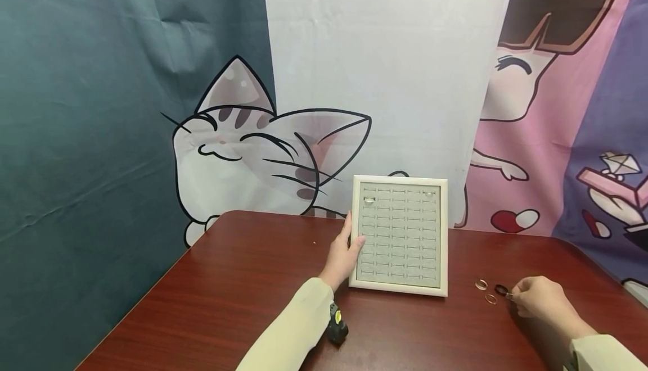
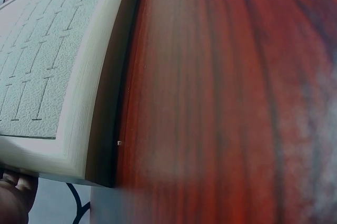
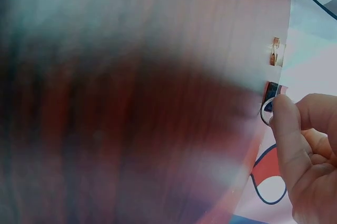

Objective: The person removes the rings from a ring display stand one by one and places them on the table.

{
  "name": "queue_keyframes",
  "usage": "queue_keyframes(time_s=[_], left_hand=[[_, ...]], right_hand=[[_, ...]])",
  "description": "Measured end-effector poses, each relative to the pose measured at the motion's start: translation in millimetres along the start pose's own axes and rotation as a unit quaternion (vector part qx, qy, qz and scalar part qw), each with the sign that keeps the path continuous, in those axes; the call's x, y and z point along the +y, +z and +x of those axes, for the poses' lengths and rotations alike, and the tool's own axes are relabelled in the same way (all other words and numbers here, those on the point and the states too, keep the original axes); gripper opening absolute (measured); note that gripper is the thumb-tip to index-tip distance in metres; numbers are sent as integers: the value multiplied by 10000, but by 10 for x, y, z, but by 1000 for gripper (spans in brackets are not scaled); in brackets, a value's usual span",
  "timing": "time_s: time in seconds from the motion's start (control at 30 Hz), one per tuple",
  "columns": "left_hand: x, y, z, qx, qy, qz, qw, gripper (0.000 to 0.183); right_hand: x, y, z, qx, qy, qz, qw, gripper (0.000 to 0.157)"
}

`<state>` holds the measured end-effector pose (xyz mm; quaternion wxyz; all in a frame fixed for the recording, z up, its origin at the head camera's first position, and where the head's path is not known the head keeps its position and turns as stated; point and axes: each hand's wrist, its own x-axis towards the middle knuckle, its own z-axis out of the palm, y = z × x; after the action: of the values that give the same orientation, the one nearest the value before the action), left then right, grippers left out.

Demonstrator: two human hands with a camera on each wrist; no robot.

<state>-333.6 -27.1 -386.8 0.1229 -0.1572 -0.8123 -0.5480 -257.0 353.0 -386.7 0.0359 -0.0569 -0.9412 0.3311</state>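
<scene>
A ring display board (image 1: 400, 241) with a pale frame and a grey slotted pad stands propped up on the table. My left hand (image 1: 343, 256) grips its left edge, thumb on the front. Two rings sit in the board's slots: a silver-looking ring (image 1: 369, 200) at upper left and a ring (image 1: 429, 194) at upper right. Between thumb and fingertips, my right hand (image 1: 541, 302) pinches a thin silver ring (image 3: 265, 113) just above the table. Beside those fingertips lie a black ring (image 1: 501, 289), a gold-toned ring (image 1: 481, 285) and a thin ring (image 1: 491, 299).
The dark red wooden table (image 1: 243, 281) has rounded far corners. Behind it hangs a cartoon-printed cloth (image 1: 395, 67). A small black device (image 1: 336, 326) is at my left wrist.
</scene>
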Motion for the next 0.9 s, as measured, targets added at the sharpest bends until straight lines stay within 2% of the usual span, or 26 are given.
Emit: queue_keyframes(time_s=[0.63,0.77,0.9], left_hand=[[-1,8,9,39,18,17,10000,66],[-8,8,10,19,3,72,10000,66],[-12,5,17,-12,-43,75,10000,66]], right_hand=[[-64,3,-28,-145,25,-116,9998,6],[-95,-69,-33,-54,-140,-470,9988,5],[-190,-201,15,213,-522,-941,9940,9]])
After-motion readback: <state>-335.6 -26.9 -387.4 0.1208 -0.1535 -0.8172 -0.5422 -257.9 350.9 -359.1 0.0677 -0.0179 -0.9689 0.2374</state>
